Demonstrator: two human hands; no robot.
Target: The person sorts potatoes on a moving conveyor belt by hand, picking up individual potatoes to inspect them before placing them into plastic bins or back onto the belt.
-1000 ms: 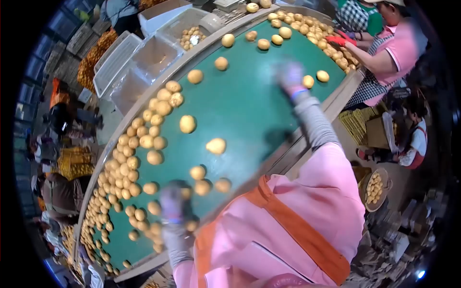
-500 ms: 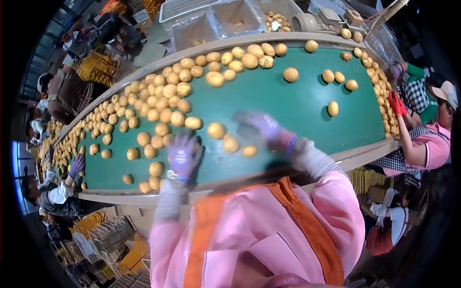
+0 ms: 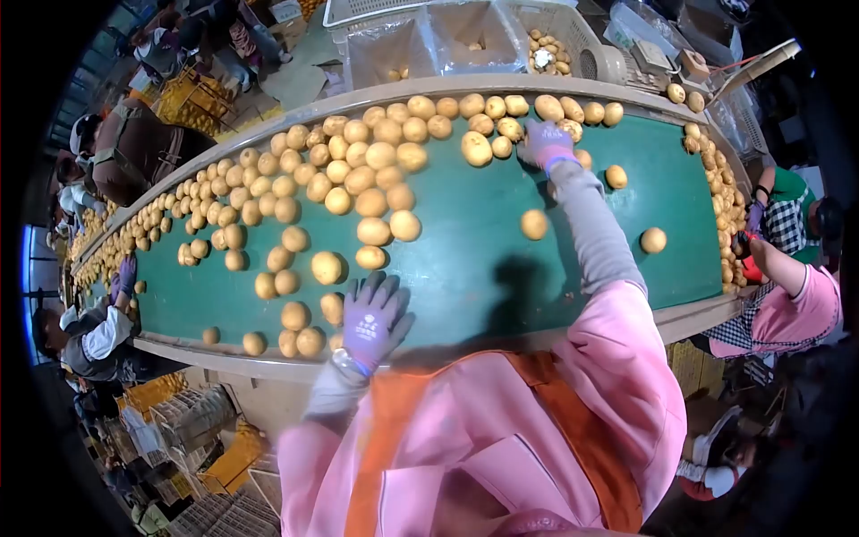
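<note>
Mostly round, tan-yellow produce (image 3: 477, 149) dots the green belt (image 3: 465, 259)

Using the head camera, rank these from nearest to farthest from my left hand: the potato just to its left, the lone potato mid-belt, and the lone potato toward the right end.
1. Near-edge potato, just left of the left hand.
2. Mid-belt potato, beside the right sleeve.
3. Right-end potato, farthest to the right.
</note>
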